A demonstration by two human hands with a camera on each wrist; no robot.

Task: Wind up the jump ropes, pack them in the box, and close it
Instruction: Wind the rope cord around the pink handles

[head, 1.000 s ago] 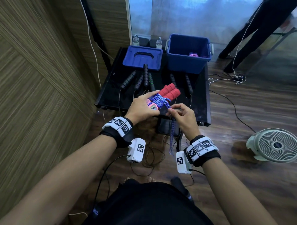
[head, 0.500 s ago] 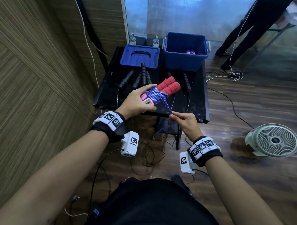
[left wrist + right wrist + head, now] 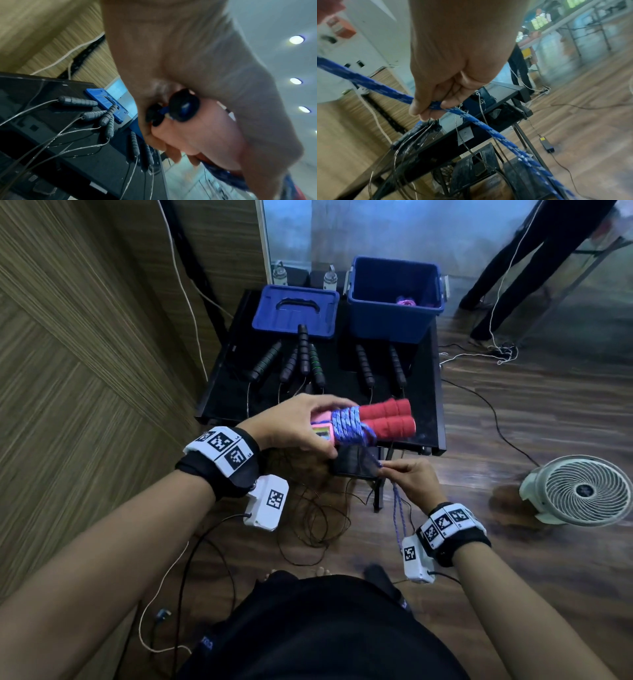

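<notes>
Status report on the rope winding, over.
Left hand grips red handles, blue rope coiled round them. Right hand pinches the loose rope tail. Box open, lid beside it. Nothing in the way.

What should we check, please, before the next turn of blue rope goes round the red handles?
1. Left hand grips the red handles: ok.
2. Right hand pinches the blue rope: ok.
3. Rope taut between coil and right hand: ok.
4. Wound coil sits tight on the handles: ok.
5. Loose tail clear of the black cables below: cannot tell.
6. Blue box open, lid off beside it: ok.
</notes>
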